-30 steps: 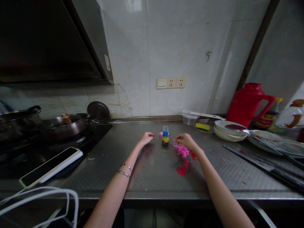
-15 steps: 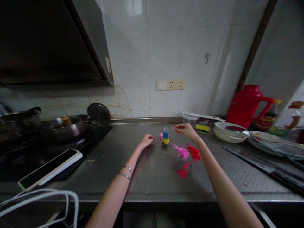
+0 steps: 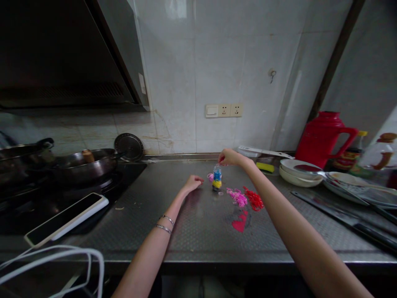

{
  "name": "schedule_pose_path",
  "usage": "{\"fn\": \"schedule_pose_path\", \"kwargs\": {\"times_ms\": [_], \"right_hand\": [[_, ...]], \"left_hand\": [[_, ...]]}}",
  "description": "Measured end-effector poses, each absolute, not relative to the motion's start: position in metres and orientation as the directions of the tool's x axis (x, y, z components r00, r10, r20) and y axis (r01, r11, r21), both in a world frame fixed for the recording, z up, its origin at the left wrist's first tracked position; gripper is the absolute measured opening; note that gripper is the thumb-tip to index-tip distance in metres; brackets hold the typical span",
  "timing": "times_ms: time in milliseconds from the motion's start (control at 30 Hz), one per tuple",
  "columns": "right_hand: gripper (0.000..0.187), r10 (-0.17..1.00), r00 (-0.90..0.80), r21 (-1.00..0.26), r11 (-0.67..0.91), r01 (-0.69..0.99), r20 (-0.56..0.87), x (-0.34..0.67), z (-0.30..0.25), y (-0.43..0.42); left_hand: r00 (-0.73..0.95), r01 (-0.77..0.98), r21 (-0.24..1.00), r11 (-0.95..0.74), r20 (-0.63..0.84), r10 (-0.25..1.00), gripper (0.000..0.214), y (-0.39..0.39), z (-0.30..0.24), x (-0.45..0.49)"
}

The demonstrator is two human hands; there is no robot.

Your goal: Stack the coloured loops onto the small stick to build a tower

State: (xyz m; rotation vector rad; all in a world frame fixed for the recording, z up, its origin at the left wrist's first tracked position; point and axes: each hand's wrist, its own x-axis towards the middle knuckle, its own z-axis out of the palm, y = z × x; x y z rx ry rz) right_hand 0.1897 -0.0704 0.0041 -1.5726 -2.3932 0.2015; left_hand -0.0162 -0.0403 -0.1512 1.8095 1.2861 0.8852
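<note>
A small clear bottle (image 3: 217, 178) stands upright on the steel counter (image 3: 192, 240), filled with blue and yellow rubber bands. My right hand (image 3: 228, 157) hangs just above and behind its top, fingertips pinched together; anything thin between them is too small to tell. My left hand (image 3: 194, 182) rests loosely curled left of the bottle, holding nothing, near a pink band tuft (image 3: 210, 177). To the right lie loose pink bands (image 3: 237, 197), red bands (image 3: 253, 199) and a deep pink heap (image 3: 239, 224).
A black phone in a white case (image 3: 66, 213) lies by the induction hob, with a frying pan (image 3: 83, 165) on it. Stacked plates (image 3: 299, 174), a red jug (image 3: 322, 138), a yellow sponge (image 3: 265, 167) and a long knife (image 3: 341, 217) stand to the right.
My right hand has moved back and left, from above the pink bands to over the bottle top. The red bands it covered now show. My left hand has barely moved.
</note>
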Motion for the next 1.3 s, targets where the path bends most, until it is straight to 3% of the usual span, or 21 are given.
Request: {"fn": "schedule_pose_path", "kwargs": {"times_ms": [167,267,500,600,700,967,1300], "right_hand": [[0.020,0.920,-0.370,-0.187,0.389,0.902,0.128,0.184,0.002,-0.069],[0.022,0.911,-0.385,-0.203,0.410,0.889,0.150,0.181,0.000,-0.068],[0.023,0.884,-0.393,-0.441,0.466,0.767,0.251,0.196,-0.007,-0.073],[0.024,0.868,-0.314,-0.533,0.487,0.692,0.385,0.213,-0.028,-0.082],[0.027,0.888,-0.198,-0.592,0.429,0.682,0.415,0.233,-0.064,-0.091],[0.028,0.930,-0.033,-0.624,0.271,0.733,0.365,0.270,-0.145,-0.100],[0.026,0.919,-0.052,-0.520,0.267,0.811,0.390,0.268,-0.149,-0.112]], "left_hand": [[0.280,0.462,0.847,-0.263,0.142,0.949,0.033,-0.041,-0.151,-0.016],[0.297,0.485,0.822,-0.300,0.168,0.940,0.032,-0.043,-0.148,-0.016],[0.405,0.554,0.727,-0.406,0.191,0.894,0.025,-0.053,-0.143,-0.008],[0.443,0.564,0.715,-0.413,0.160,0.882,0.027,-0.060,-0.143,0.000],[0.518,0.561,0.686,-0.463,0.144,0.843,0.025,-0.067,-0.145,0.010],[0.587,0.647,0.471,-0.600,0.194,0.786,0.028,-0.088,-0.144,0.031],[0.594,0.761,0.168,-0.627,0.208,0.777,0.024,-0.115,-0.139,0.041]]}}
